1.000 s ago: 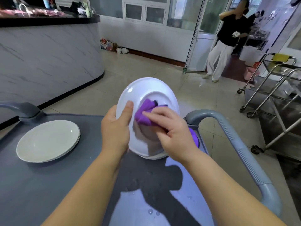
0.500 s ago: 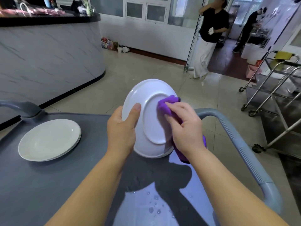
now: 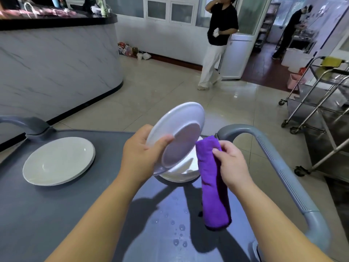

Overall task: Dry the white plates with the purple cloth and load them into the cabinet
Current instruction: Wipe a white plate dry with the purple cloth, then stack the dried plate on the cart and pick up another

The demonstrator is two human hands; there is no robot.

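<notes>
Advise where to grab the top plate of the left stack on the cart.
I'd pinch the top plate at its near rim, coming from the person's side, thumb above, hooking under the lip. The stack lies flat on the cart top, so only the flared rim offers purchase.

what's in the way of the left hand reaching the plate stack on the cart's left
Probably yes, nothing much: only bare cart top lies between the left hand and the plate stack, though that hand grips a white plate.
</notes>
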